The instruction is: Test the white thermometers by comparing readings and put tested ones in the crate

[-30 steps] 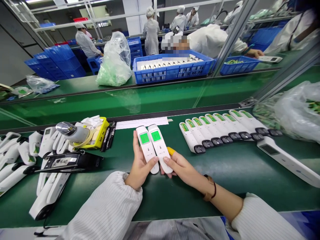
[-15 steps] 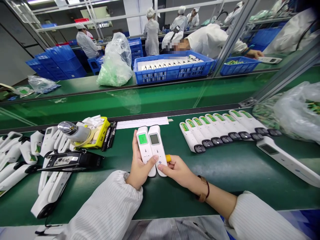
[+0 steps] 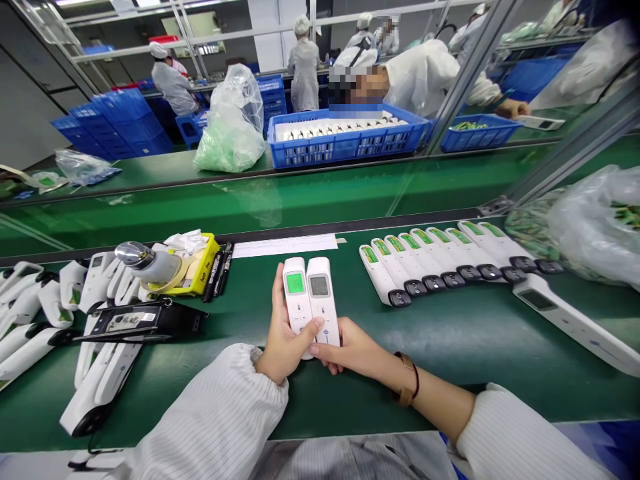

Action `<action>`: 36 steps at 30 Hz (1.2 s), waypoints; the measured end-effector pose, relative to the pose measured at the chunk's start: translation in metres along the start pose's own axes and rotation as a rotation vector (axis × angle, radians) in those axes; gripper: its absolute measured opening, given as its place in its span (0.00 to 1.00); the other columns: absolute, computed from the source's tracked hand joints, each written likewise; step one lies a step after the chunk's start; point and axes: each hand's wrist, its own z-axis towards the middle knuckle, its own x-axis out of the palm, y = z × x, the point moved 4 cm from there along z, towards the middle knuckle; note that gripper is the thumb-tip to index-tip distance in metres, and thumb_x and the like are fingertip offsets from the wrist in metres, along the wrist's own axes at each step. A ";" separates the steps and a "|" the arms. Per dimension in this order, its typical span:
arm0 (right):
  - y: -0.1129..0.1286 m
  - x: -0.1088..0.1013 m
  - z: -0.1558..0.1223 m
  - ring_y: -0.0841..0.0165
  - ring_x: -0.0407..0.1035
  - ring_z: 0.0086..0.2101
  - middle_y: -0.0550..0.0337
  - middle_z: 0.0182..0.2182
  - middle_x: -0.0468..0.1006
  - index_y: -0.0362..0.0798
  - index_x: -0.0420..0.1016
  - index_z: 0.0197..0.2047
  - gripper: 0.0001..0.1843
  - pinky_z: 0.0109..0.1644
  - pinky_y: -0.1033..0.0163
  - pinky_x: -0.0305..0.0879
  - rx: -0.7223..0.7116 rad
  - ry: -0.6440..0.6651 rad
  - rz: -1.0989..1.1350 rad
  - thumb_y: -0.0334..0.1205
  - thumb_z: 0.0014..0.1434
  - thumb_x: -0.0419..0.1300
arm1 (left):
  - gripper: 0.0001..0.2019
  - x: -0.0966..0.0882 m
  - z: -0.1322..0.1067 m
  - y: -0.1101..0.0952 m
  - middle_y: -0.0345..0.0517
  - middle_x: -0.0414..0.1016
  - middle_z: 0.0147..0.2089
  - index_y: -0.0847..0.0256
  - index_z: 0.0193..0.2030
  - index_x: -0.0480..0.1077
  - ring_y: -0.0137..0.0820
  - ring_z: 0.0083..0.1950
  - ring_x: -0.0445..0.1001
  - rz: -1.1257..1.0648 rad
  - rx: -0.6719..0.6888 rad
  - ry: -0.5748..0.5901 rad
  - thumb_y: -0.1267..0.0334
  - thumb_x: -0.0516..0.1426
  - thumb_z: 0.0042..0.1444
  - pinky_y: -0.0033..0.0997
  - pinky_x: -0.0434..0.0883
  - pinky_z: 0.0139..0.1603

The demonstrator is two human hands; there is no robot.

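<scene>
Left hand (image 3: 285, 343) is closed on the lit unit (image 3: 297, 297), thumb across its buttons. Right hand (image 3: 356, 348) is closed on the dim unit (image 3: 321, 297). Both units are upright and touching, above the mat (image 3: 310, 393), between pile (image 3: 30, 313) and row (image 3: 440, 263). Risk: both are gripped low, so one top-heavy unit could tip or slide against the other.

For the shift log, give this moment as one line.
left hand: holds green-screen thermometer; right hand: holds grey-screen thermometer; pair: side by side
</scene>
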 end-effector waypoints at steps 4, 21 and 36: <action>0.000 0.000 0.000 0.77 0.61 0.16 0.67 0.17 0.68 0.44 0.67 0.26 0.19 0.17 0.73 0.55 0.002 -0.036 -0.014 0.51 0.49 0.66 | 0.46 0.001 -0.001 0.000 0.49 0.50 0.70 0.39 0.69 0.36 0.44 0.59 0.68 0.000 -0.006 0.002 0.65 0.62 0.53 0.41 0.74 0.52; 0.001 0.001 0.002 0.76 0.62 0.16 0.66 0.16 0.68 0.42 0.71 0.28 0.20 0.17 0.72 0.56 0.003 -0.112 0.004 0.52 0.47 0.67 | 0.48 0.002 0.000 -0.002 0.49 0.50 0.70 0.40 0.69 0.33 0.43 0.58 0.69 -0.004 -0.034 0.015 0.64 0.63 0.52 0.38 0.74 0.51; 0.010 -0.004 -0.001 0.73 0.64 0.26 0.61 0.28 0.73 0.43 0.72 0.38 0.23 0.29 0.67 0.62 -0.114 -0.097 0.093 0.52 0.45 0.68 | 0.39 0.000 0.002 -0.001 0.42 0.43 0.73 0.41 0.69 0.28 0.39 0.70 0.52 -0.076 -0.082 0.202 0.60 0.52 0.63 0.43 0.55 0.68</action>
